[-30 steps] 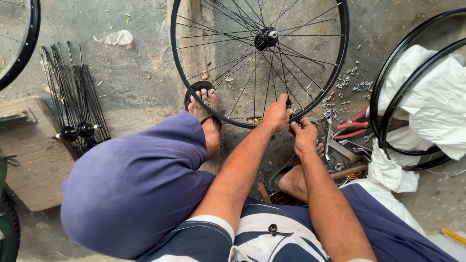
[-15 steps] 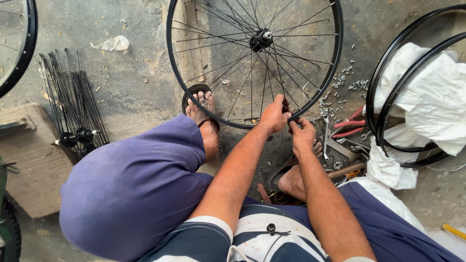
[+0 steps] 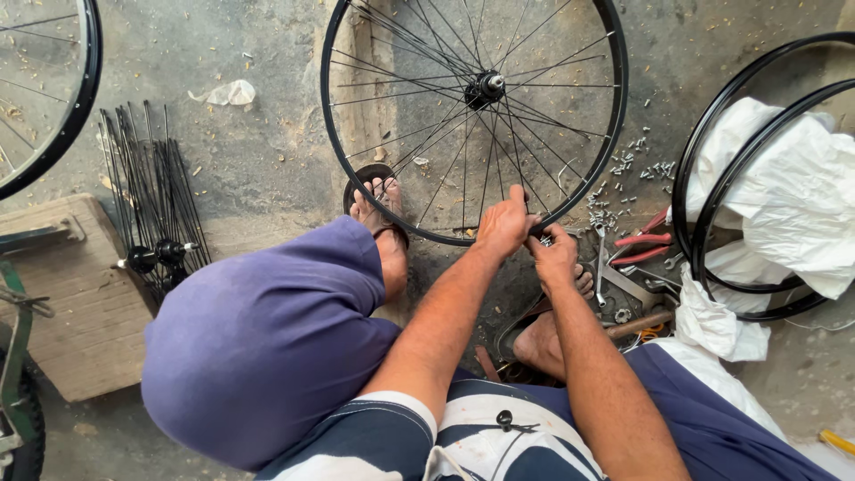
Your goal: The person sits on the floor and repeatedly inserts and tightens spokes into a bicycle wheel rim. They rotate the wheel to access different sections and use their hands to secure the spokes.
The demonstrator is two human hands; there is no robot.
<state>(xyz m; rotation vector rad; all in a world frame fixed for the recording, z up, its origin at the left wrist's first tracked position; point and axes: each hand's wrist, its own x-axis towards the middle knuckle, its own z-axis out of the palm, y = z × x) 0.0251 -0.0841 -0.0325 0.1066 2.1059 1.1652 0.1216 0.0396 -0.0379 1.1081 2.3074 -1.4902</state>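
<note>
The wheel (image 3: 474, 116) stands upright on the concrete floor (image 3: 267, 151) between the person's feet, propped only by their hands at its lower rim; I judge it could roll or tip if either grip slackens, since nothing else braces it; the left hand (image 3: 504, 224) is closed over the rim at the bottom, and the right hand (image 3: 554, 258) is curled tight just beside it, pinching something too small to tell, perhaps a nipple, which could drop among the loose ones and be lost; a finger could also be caught between crossing spokes. Counting, largest first: one spoked wheel in hand and part of another (image 3: 53, 98) at the far left; two bare rims (image 3: 712, 214) around white wrapping (image 3: 793, 196); one bundle of black spokes (image 3: 147, 196); one red-handled pliers (image 3: 646, 240); many scattered nipples (image 3: 623, 178), too many to count.
</note>
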